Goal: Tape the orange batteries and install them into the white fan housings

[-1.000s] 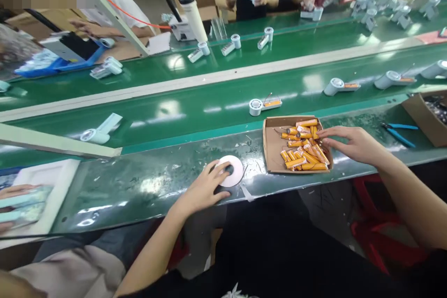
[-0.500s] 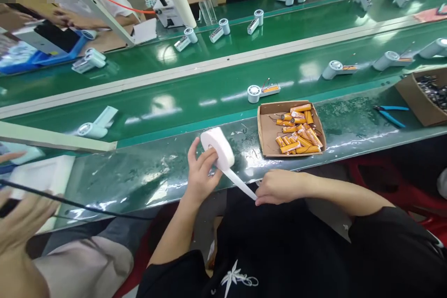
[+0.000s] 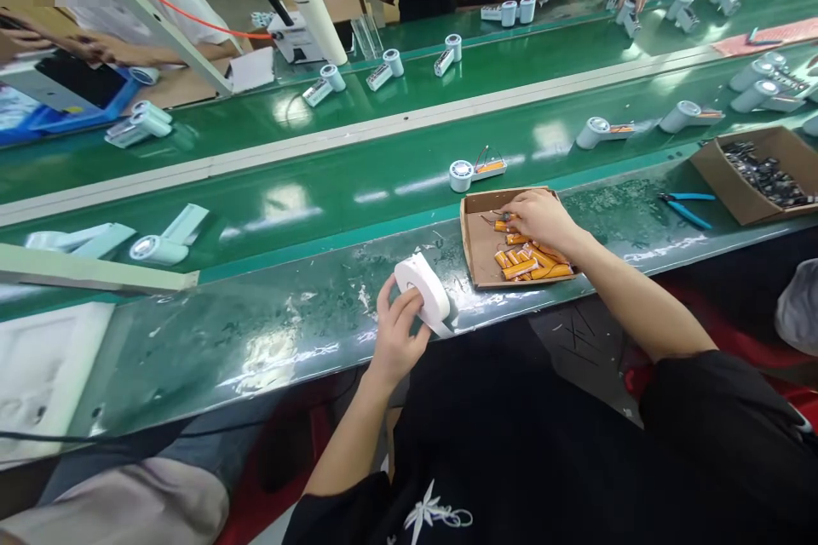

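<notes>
White tape roll (image 3: 423, 289) gripped on edge in left hand (image 3: 396, 339), fingers (image 3: 409, 304) curled around its rim, short free tail hanging below the thumb. Held just above green tabletop (image 3: 274, 332). Right hand (image 3: 540, 217) down in shallow cardboard tray (image 3: 476, 238), fingers resting on orange battery cells (image 3: 527, 262); grasp not discernible. Blue-handled cutters (image 3: 685, 209) well right of those fingers.

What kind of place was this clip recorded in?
Most likely a factory assembly line: long green conveyor belts carry identical white handheld units, a cardboard tray holds orange battery cells, and other people work on the same parts across the belt.
</notes>
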`<state>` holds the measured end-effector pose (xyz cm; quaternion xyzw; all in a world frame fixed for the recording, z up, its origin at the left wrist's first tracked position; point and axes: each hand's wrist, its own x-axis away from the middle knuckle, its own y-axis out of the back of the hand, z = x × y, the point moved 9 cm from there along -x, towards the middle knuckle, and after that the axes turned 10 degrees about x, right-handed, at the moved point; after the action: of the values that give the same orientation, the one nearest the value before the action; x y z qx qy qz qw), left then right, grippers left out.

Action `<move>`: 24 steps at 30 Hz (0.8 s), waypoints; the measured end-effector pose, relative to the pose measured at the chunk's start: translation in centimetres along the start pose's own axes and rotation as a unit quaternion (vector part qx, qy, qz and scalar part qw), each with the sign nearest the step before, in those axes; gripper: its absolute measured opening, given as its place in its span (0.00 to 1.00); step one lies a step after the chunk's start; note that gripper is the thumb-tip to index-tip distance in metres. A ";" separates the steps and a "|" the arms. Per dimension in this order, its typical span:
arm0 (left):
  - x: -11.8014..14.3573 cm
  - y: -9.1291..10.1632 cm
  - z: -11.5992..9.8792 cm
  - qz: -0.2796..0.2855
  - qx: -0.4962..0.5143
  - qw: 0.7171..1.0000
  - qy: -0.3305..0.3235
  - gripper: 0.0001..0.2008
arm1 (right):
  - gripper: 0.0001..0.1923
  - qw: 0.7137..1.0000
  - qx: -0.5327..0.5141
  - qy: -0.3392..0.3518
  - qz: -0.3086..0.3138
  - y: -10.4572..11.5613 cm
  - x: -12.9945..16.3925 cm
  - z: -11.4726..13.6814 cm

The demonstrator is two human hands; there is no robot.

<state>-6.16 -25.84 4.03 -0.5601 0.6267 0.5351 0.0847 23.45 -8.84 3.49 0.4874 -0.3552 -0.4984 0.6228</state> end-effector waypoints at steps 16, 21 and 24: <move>-1.8 -2.0 -2.3 0.122 -0.024 0.992 -0.034 0.27 | 0.20 0.944 -0.325 0.033 0.043 2.8 8.3 7.3; -1.5 -2.6 -2.8 0.141 -0.063 0.988 -0.016 0.28 | 0.19 0.949 -0.304 0.042 0.071 1.3 8.0 8.5; -1.4 -2.3 -3.0 0.138 -0.080 0.987 -0.006 0.28 | 0.19 0.923 -0.385 0.005 0.005 1.7 7.9 7.5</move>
<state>-2.35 -26.85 4.89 -0.4700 0.6527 0.5934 -0.0312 18.89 -18.29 6.85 0.2106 -0.1354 -0.5910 0.7668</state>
